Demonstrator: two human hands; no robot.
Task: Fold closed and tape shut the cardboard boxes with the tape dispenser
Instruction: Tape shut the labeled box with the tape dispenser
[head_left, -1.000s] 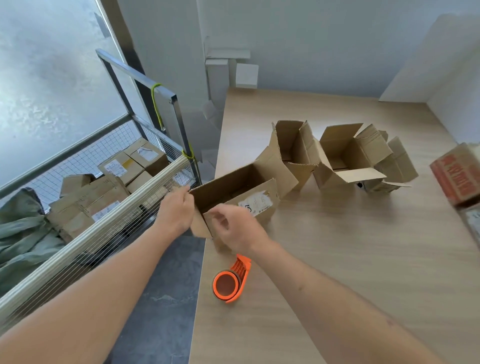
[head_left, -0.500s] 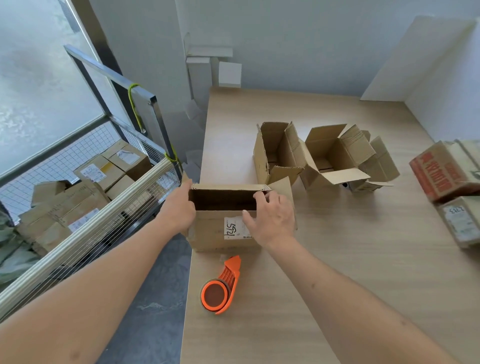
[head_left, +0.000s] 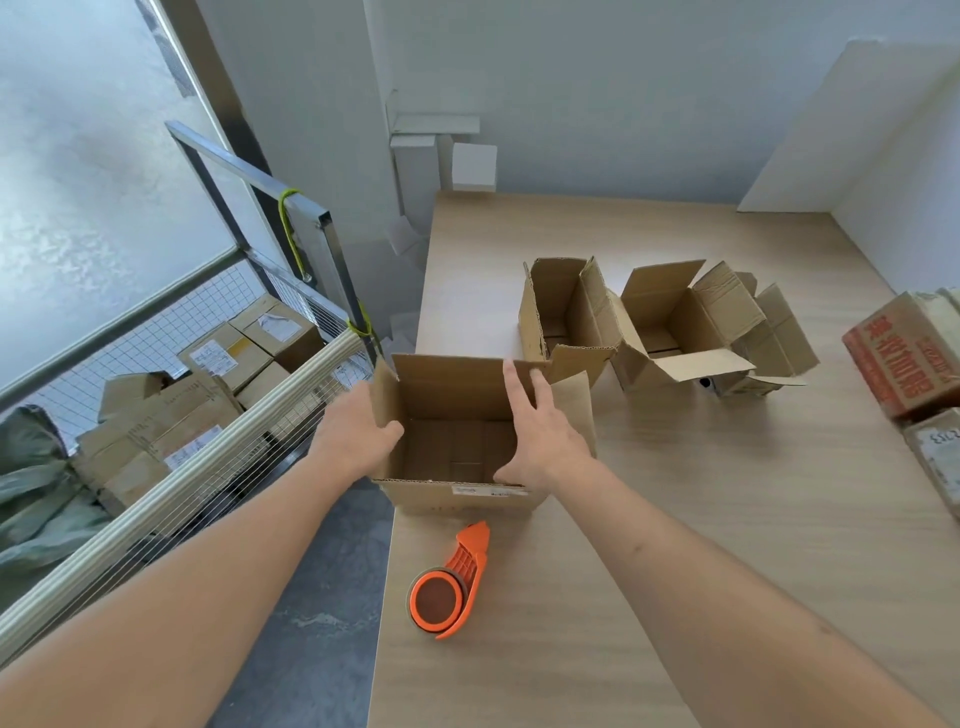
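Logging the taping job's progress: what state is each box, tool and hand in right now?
Near box: upright, flaps open, untaped.
Middle box: open.
Far box: open, flaps splayed.
Tape dispenser: lying on table, untouched.
Left hand: gripping left flap.
Right hand: flat against right flap.

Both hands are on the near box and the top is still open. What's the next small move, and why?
Probably fold the side flaps inward. The near box stands open with its flaps up; the left hand holds the left flap and the right hand lies against the right one. The tape dispenser lies untouched on the table, so taping comes later.
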